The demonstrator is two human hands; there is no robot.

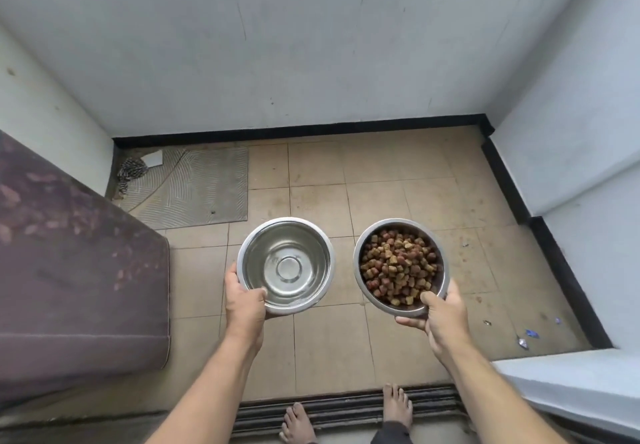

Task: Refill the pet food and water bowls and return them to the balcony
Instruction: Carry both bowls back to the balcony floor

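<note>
left hand point(244, 299) grips the rim of a steel water bowl point(286, 266); right hand point(439, 315) grips a steel bowl of kibble point(401, 267), both held over the tiled balcony floor point(374, 180). tilting while lowering could slop water or scatter kibble.

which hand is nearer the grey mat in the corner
Left. The left hand, holding the water bowl, is just below and right of the grey mat. The right hand, holding the food bowl, is farther right across the tiles.
</note>
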